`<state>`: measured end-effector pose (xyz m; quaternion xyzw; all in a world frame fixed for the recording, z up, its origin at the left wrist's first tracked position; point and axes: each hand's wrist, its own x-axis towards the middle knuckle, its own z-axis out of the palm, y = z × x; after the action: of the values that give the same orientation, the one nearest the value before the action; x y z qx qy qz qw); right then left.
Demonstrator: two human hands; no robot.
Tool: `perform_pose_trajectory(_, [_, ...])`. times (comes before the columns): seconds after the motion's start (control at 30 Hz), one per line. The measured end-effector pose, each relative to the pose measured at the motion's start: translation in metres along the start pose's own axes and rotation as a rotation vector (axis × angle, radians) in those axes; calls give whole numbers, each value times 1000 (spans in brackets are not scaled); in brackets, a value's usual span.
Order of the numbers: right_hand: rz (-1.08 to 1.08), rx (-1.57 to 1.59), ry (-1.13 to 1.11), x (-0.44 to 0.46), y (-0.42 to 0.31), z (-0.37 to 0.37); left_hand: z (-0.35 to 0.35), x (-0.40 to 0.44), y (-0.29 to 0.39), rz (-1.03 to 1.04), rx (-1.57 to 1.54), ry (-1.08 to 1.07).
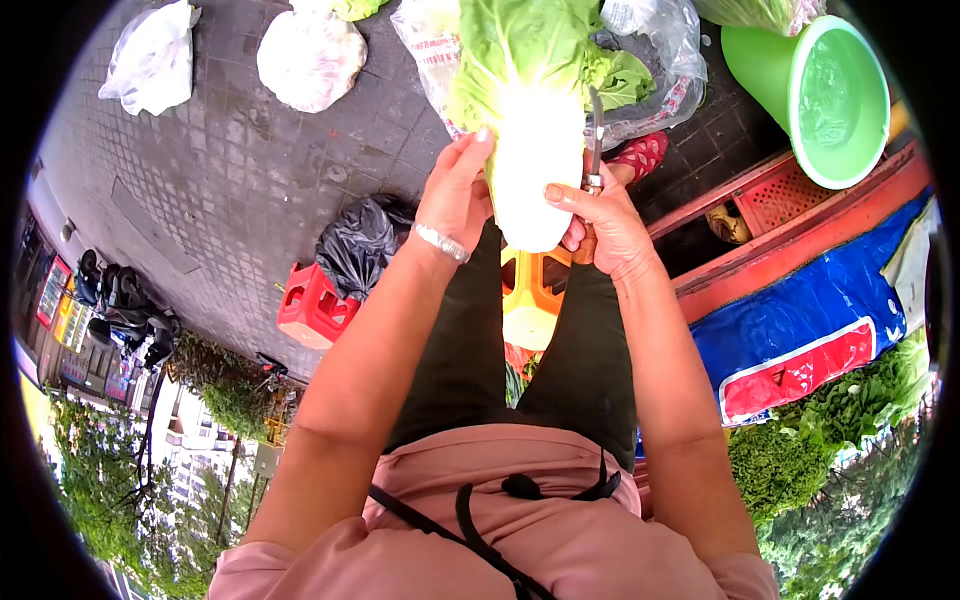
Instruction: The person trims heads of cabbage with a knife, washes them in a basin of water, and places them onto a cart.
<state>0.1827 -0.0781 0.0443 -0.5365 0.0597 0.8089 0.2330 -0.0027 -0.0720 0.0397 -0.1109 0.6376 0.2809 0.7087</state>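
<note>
A Chinese cabbage (535, 170) with a bright white stalk and green leaves is held up in front of me, leaves pointing away. My left hand (460, 185) grips its left edge, thumb and fingers along the side. My right hand (603, 222) has its thumb on the white base. In that same hand is a knife (597, 140) with a narrow, curved metal blade beside the cabbage. Its brown handle is partly hidden by the fingers. Glare washes out the middle of the stalk.
Filled plastic bags (312, 55) lie on the paved ground. A black bag (368, 245) is by a red stool (318, 308); a yellow stool (532, 295) stands between my legs. To the right are a green bucket (840, 100) of water, a red crate (790, 195) and a blue sack (800, 320).
</note>
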Motion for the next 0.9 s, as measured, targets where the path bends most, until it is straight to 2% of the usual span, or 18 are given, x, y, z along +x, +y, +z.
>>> perform_pose_trajectory(0.07, [-14,52,1,2,-1,-2,1,-8,-2,84,-21,151])
perform_pose_trajectory(0.17, [14,149,-20,-3,3,-5,-7,-6,-1,94,59,205])
perform_pose_trajectory(0.2, [17,180,-35,-1,1,-5,-9,-5,2,-85,-39,47])
perform_pose_trajectory(0.3, [125,213,-57,-4,0,-1,9,-3,0,-228,-303,-491])
perform_pose_trajectory(0.33, [106,197,-83,-4,4,-2,4,4,-1,-289,-310,-513])
perform_pose_trajectory(0.47, [-91,-264,398,-11,-10,12,5,12,0,-163,-142,-289])
perform_pose_trajectory(0.5, [-120,-317,371,-14,-17,13,4,14,-1,-153,-95,-284])
perform_pose_trajectory(0.57, [11,-436,285,-12,-25,21,1,16,-6,-137,-2,-269])
perform_pose_trajectory(0.67, [-44,-634,195,1,-21,36,3,17,-14,-80,-13,-365])
perform_pose_trajectory(0.77, [66,-491,130,1,-26,38,-2,18,-12,-71,-31,-354])
perform_pose_trajectory(0.9, [-171,-280,185,-4,-8,45,2,14,-12,-95,-225,-350])
